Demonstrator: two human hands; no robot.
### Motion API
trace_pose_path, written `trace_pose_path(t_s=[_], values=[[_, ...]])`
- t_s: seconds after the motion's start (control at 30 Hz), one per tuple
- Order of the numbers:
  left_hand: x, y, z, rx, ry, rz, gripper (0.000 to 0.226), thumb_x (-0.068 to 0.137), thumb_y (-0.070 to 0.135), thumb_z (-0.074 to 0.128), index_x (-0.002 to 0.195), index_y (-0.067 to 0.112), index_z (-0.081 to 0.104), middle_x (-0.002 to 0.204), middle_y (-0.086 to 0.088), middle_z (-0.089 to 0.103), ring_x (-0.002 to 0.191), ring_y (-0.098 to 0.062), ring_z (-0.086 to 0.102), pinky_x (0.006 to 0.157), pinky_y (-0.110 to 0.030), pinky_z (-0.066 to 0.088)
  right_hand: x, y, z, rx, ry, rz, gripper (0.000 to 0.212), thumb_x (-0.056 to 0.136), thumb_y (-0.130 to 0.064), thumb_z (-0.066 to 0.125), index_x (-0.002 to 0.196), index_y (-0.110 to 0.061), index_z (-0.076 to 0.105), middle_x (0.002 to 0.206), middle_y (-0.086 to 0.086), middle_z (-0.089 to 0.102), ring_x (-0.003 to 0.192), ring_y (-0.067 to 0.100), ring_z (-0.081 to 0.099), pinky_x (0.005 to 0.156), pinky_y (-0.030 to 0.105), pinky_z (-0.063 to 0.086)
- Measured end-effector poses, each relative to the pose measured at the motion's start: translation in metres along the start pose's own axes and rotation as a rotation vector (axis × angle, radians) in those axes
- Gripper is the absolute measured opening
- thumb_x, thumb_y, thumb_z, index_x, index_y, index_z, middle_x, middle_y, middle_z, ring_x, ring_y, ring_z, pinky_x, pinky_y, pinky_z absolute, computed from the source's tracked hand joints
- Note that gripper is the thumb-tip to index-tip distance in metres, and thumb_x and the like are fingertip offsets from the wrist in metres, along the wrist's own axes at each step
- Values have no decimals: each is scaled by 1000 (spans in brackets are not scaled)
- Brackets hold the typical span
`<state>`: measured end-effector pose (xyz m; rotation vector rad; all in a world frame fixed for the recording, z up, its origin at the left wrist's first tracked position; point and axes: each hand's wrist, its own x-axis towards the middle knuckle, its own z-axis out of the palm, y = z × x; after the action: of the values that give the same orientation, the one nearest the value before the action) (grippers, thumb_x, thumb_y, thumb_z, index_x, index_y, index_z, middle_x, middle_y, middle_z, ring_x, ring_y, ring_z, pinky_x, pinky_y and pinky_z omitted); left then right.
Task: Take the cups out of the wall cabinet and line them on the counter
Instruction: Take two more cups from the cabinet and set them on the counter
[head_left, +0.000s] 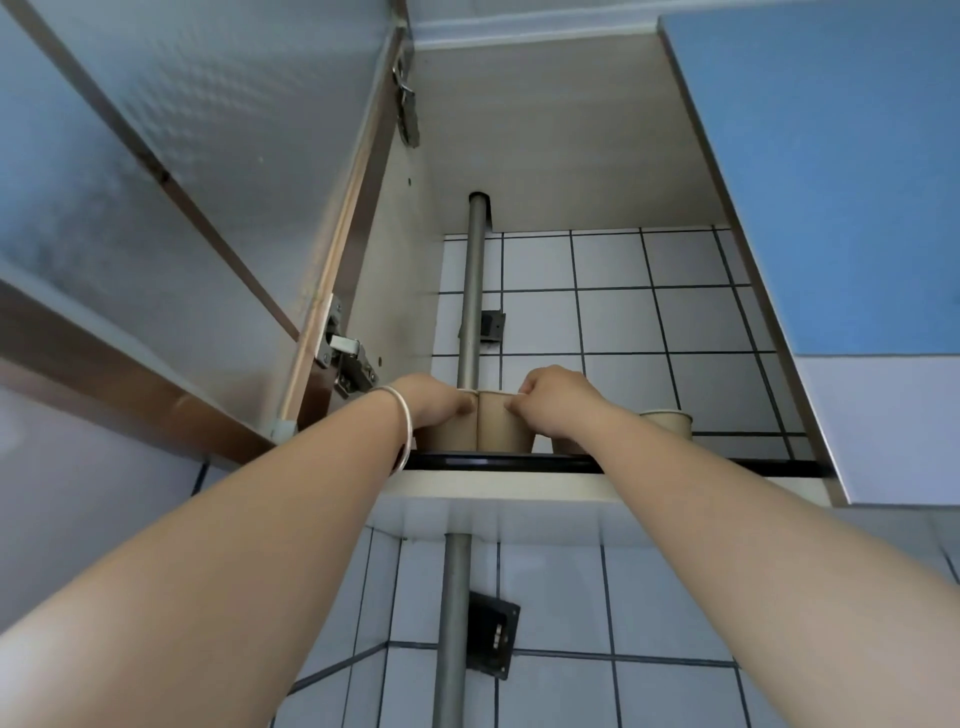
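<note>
brown paper cups on the bottom shelf (519, 461) of the open wall cabinet (545, 130), close to its front edge. middle cup (503, 428) sits between both sets of fingers, right hand (558, 402) fingers curled over its rim from the right side and closed on it. left cup (451, 434) touches the middle cup, left hand (434, 402) wrapped on its upper part, thumb pressed near the seam between the two cups, fingers closed on it. a third cup (569, 446) is just right of the right-hand fingers, mostly hidden behind the right wrist, only its lower part shows. a fourth cup (670, 422) stands further right of the fingers, apart from the hands, untouched, upright. thin silver bangle (405, 431) on the left wrist, just behind the left fingers. grey vertical pipe (471, 312) rises behind the left-hand fingers, through the cabinet and on below the shelf. white tiled wall (623, 322) with dark grout behind the cups. open cabinet door (182, 182) swung out left of the fingers, hinge (349, 358) just left of the left wrist. blue door (841, 182) right of the fingers, closed. both forearms reach up from below.
</note>
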<state>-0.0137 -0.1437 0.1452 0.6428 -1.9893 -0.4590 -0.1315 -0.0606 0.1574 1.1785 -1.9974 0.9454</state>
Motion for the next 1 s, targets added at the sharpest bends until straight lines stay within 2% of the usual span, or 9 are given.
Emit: trace_pose_path(t_s=[0.1, 0.2, 0.33, 0.4, 0.47, 0.57, 0.77, 0.9, 1.0], values=[[-2, -1, -6, -159, 44, 39, 48, 85, 34, 61, 122, 4, 52, 125, -17, 57, 112, -32, 56, 94, -36, 46, -4, 0, -11, 120, 20, -61, 16, 92, -26, 48, 95, -13, 56, 108, 8, 61, 96, 24, 54, 79, 27, 42], [-10, 3, -12, -367, 122, 96, 48, 80, 33, 67, 117, 13, 45, 115, -11, 57, 101, -28, 58, 93, -40, 50, -12, -2, -24, 301, 36, -74, 18, 93, -29, 48, 78, -20, 49, 89, 3, 52, 87, 24, 50, 83, 35, 49], [-26, 15, -22, -482, 167, 132, 66, 79, 37, 68, 132, 17, 34, 112, -5, 52, 107, -29, 57, 95, -45, 50, -28, -2, -46, 419, 88, -84, 15, 95, -32, 45, 86, -21, 51, 115, 10, 44, 85, 27, 50, 91, 41, 51], [-34, 21, -26, -544, 174, 138, 70, 78, 38, 69, 134, 18, 34, 118, -6, 54, 108, -29, 59, 94, -46, 51, -38, -1, -55, 452, 95, -115, 20, 95, -32, 43, 77, -26, 48, 113, 11, 51, 92, 27, 53, 94, 45, 50], [-45, 25, -28, -612, 183, 135, 68, 77, 38, 70, 133, 18, 36, 120, -7, 56, 104, -28, 60, 92, -45, 52, -51, -1, -63, 542, 88, -135, 20, 95, -32, 44, 75, -30, 46, 102, 4, 55, 101, 26, 56, 97, 48, 48], [-64, 33, -28, -699, 171, 115, 66, 76, 40, 70, 131, 19, 40, 120, -6, 60, 100, -26, 61, 86, -43, 54, -71, 2, -72, 703, 121, -126, 7, 94, -34, 47, 92, -27, 48, 110, 0, 55, 108, 24, 55, 96, 44, 47], [-118, 50, -20, -812, 109, 30, 64, 75, 37, 71, 129, 18, 43, 118, -10, 62, 100, -30, 63, 82, -45, 56, -120, 5, -75, 1023, 146, 6, 50, 81, -39, 66, 123, -28, 41, 118, -1, 53, 106, 23, 56, 89, 41, 51], [-173, 56, -7, -751, 197, -54, 76, 67, 39, 77, 130, 15, 42, 116, -11, 63, 98, -29, 65, 83, -46, 57, -163, 7, -68, 1149, 156, 90, 72, 67, -41, 79, 127, -29, 41, 117, -1, 50, 104, 21, 56, 82, 32, 49], [-215, 53, -4, -700, 282, -116, 72, 70, 37, 77, 129, 17, 40, 115, -9, 60, 100, -29, 63, 77, -49, 58, -201, 9, -61, 1225, 64, 110, 78, 66, -41, 80, 130, -29, 39, 117, -5, 48, 101, 18, 52, 85, 35, 50]])
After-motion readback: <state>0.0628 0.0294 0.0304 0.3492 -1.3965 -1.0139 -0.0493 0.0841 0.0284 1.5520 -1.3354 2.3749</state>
